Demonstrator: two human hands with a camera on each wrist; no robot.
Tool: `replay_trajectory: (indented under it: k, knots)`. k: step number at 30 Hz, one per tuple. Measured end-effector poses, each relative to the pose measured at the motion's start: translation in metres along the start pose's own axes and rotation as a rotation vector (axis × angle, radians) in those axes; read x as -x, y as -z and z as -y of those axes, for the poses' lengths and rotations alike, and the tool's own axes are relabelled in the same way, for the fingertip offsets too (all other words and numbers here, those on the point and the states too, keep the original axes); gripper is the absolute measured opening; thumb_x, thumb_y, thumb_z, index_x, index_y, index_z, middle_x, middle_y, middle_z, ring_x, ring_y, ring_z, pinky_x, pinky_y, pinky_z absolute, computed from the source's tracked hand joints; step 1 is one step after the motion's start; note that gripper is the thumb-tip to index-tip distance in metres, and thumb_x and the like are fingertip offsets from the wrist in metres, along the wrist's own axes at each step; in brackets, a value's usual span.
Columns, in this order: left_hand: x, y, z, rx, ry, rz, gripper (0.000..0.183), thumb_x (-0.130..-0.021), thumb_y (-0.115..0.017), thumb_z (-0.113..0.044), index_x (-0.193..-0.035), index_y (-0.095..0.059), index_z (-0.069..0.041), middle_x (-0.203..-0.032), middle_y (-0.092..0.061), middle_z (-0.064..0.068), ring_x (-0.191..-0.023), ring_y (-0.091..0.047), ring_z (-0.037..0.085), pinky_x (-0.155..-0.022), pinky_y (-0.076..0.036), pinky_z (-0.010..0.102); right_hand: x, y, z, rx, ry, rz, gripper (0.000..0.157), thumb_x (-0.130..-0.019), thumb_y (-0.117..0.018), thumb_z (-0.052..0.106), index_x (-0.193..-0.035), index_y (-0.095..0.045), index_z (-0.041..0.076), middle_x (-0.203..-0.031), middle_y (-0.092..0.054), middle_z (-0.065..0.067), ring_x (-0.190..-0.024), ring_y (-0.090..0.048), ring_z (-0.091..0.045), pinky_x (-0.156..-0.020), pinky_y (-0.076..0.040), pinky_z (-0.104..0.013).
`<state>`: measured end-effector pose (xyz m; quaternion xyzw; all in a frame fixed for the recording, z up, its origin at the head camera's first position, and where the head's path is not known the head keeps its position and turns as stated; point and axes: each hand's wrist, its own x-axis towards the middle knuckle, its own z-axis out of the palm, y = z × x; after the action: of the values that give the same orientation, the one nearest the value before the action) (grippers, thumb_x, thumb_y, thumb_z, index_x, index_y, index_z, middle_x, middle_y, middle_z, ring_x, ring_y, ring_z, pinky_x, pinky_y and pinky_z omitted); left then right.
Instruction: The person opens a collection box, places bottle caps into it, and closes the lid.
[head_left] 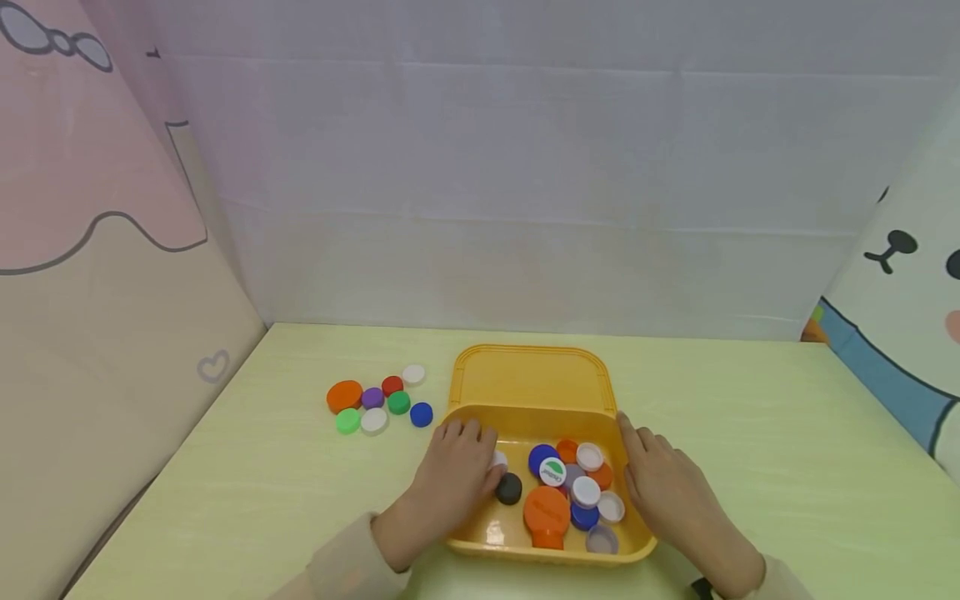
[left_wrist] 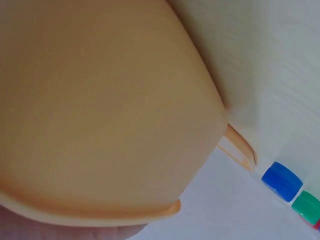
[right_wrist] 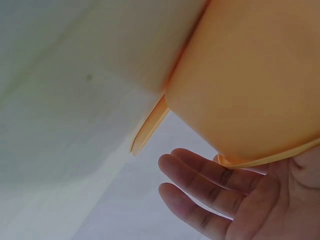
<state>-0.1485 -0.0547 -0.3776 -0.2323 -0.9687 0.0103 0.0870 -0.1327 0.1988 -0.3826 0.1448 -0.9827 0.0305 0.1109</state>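
The yellow rectangular plastic box [head_left: 517, 433] lies between the hands on the pale yellow counter [head_left: 757, 433], long axis nine to three o'clock; the right hand [head_left: 663, 479] rests at its three-o'clock rim, fingers loosely extended. Inside, the round black plastic cap [head_left: 508, 489] sits nearer the left hand [head_left: 461, 462], at its four o'clock; whether that hand pinches anything, I cannot tell.

A creased pale sheet [head_left: 525, 158] backs the yellowish table [head_left: 750, 433].
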Motion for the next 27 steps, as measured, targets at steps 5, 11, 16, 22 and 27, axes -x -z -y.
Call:
replay_trajectory:
  k: [5,11,16,22,27]
  knots:
    - [0.001,0.007,0.003,0.062,0.014,-0.023,0.03,-0.088,-0.056,-0.04,-0.099,-0.058,-0.011,-0.088,-0.055,0.004,-0.088,-0.049,0.022,-0.078,-0.043,0.033,0.0,0.0,0.0,0.0,0.006,-0.012,0.053,-0.083,-0.058,0.013,-0.131,-0.042,-0.003,-0.101,-0.058,-0.015,-0.081,-0.056,-0.025,-0.069,-0.051,-0.038]
    - [0.001,0.014,0.011,0.076,0.041,-0.081,0.028,-0.086,-0.06,-0.036,-0.098,-0.058,-0.011,-0.088,-0.056,0.004,-0.081,-0.046,0.02,-0.074,-0.041,0.032,0.0,0.0,0.0,-0.006,0.005,-0.012,0.053,-0.084,-0.057,0.012,-0.132,-0.041,-0.004,-0.101,-0.058,-0.015,-0.079,-0.057,-0.025,-0.068,-0.051,-0.039]
    - [0.001,0.019,0.022,0.058,0.063,-0.16,0.027,-0.084,-0.064,-0.033,-0.096,-0.057,-0.01,-0.084,-0.054,0.004,-0.077,-0.045,0.021,-0.07,-0.039,0.031,-0.001,0.001,0.0,-0.004,-0.004,-0.001,0.053,-0.083,-0.057,0.012,-0.132,-0.041,-0.004,-0.102,-0.058,-0.016,-0.081,-0.057,-0.026,-0.069,-0.05,-0.04]
    - [0.0,0.022,0.038,0.07,0.118,-0.196,0.028,-0.081,-0.067,-0.03,-0.096,-0.059,-0.008,-0.085,-0.055,0.006,-0.076,-0.045,0.023,-0.07,-0.04,0.032,-0.001,0.0,0.0,-0.008,-0.005,0.002,0.053,-0.084,-0.056,0.013,-0.132,-0.041,-0.003,-0.102,-0.058,-0.016,-0.081,-0.057,-0.026,-0.069,-0.051,-0.04]
    - [0.0,0.022,0.051,0.111,0.18,-0.179,0.028,-0.082,-0.067,-0.029,-0.097,-0.058,-0.007,-0.086,-0.054,0.007,-0.081,-0.047,0.026,-0.075,-0.04,0.037,-0.001,0.001,0.001,-0.008,-0.012,0.012,0.053,-0.084,-0.056,0.013,-0.132,-0.041,-0.003,-0.103,-0.058,-0.016,-0.083,-0.057,-0.026,-0.071,-0.051,-0.04]
